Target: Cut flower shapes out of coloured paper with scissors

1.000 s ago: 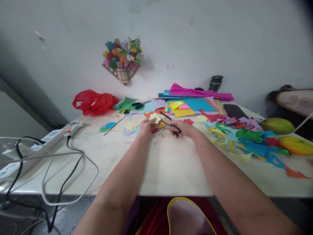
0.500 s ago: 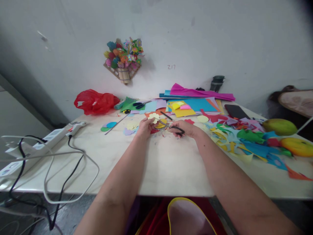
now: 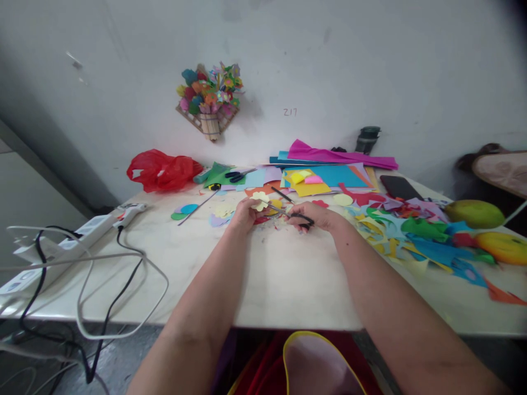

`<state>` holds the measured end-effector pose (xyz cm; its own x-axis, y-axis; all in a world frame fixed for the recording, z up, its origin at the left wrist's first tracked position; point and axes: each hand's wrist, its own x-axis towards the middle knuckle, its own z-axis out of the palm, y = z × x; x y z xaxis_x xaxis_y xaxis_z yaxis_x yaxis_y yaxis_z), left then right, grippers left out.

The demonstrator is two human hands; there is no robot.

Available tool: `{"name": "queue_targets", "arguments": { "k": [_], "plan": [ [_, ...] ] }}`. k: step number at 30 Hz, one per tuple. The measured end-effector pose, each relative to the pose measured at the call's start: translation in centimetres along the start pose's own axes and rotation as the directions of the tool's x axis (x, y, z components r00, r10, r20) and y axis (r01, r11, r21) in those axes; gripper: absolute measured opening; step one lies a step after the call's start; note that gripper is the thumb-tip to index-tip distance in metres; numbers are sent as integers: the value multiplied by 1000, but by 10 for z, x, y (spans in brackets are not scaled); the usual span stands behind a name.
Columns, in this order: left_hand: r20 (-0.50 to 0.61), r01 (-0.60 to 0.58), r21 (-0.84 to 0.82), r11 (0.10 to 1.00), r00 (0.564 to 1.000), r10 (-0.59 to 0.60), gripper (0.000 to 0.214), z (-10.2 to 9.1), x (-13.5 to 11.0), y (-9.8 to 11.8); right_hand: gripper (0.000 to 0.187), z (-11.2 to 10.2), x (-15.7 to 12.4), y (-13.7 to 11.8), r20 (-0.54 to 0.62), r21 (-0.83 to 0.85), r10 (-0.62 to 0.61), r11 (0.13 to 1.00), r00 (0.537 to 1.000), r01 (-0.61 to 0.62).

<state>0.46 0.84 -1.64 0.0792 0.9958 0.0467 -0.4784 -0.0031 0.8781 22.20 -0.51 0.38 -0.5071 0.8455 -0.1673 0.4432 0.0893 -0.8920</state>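
My left hand (image 3: 244, 214) pinches a pale yellow flower-shaped paper cutout (image 3: 260, 200) above the white table (image 3: 284, 274). My right hand (image 3: 313, 216) grips black-handled scissors (image 3: 288, 213), their blades open and pointing left at the cutout's edge. Small red and yellow paper scraps (image 3: 267, 220) lie under both hands. Paper circles (image 3: 183, 212) and pastel cutouts (image 3: 222, 213) lie just left of my left hand.
Coloured paper sheets (image 3: 325, 175) and a second pair of scissors (image 3: 235, 176) lie at the back. Paper offcuts (image 3: 415, 236), a phone (image 3: 396, 187) and mangoes (image 3: 471, 213) fill the right. A red bag (image 3: 162, 171) and power strip (image 3: 74, 241) with cables sit left.
The scissors and my right hand have shifted slightly right while the blades work along the yellow cutout. My left hand has turned the cutout a little. The camera has drifted slightly.
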Motion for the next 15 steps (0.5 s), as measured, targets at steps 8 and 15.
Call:
{"name": "queue_targets", "arguments": {
  "k": [8,15],
  "plan": [
    [-4,46,-4,999,999,-46,22,0,0,2,34,-3,1,4,28,-14,14,1000,1000,-14],
    [-28,55,0,998,998,-55,24,0,-1,2,37,-3,2,5,48,6,-3,1000,999,2]
  ]
}}
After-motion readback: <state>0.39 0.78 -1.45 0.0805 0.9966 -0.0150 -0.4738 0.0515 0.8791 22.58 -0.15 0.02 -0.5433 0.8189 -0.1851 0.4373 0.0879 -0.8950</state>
